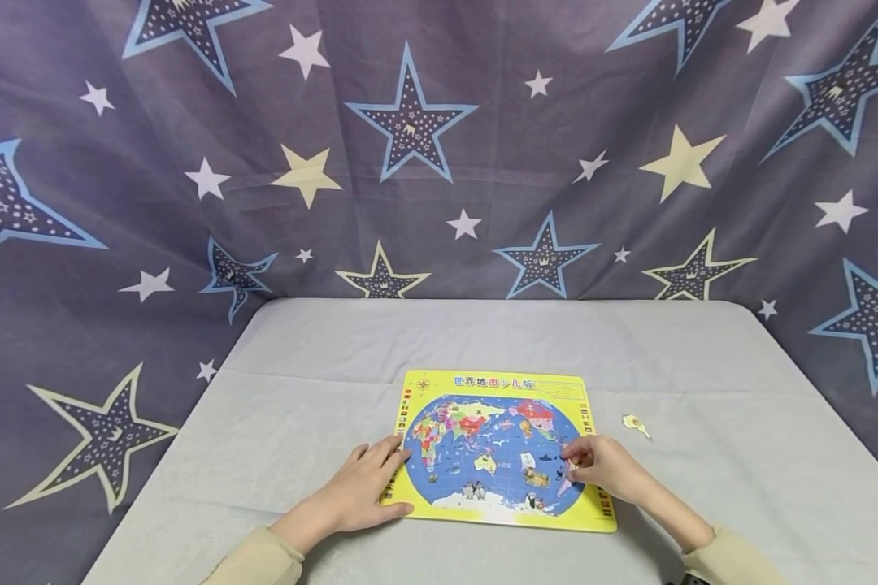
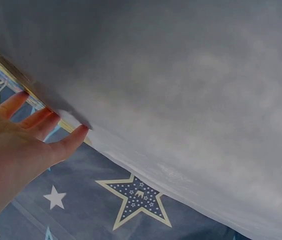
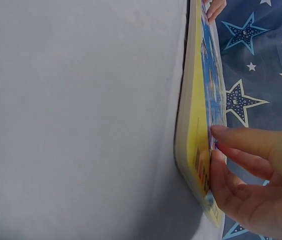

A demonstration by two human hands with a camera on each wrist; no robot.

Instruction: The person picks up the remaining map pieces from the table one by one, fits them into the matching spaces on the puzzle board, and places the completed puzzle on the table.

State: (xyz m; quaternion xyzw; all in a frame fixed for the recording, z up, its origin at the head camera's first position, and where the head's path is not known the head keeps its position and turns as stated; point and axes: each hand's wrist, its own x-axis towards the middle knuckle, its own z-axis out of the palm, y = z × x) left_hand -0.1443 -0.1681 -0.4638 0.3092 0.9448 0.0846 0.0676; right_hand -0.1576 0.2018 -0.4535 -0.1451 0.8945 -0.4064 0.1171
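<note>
A world map puzzle board (image 1: 497, 520) with a yellow border and blue oceans lies on the table. My left hand (image 1: 369, 490) rests at its left edge, fingers spread over the border. The left wrist view shows that hand (image 2: 23, 137) with straight fingertips against the board's edge. At the right side of the map my right hand (image 1: 603, 465) pinches a small pinkish puzzle piece (image 1: 572, 466), mostly covered by the fingers. In the right wrist view, thumb and fingers of the right hand (image 3: 256, 175) meet low on the board's surface (image 3: 197, 120).
A loose pale-yellow puzzle piece (image 1: 634, 423) lies on the table to the right of the board. Light grey cloth covers the table (image 1: 322, 341). Behind it hangs a dark star-patterned curtain (image 1: 454, 268).
</note>
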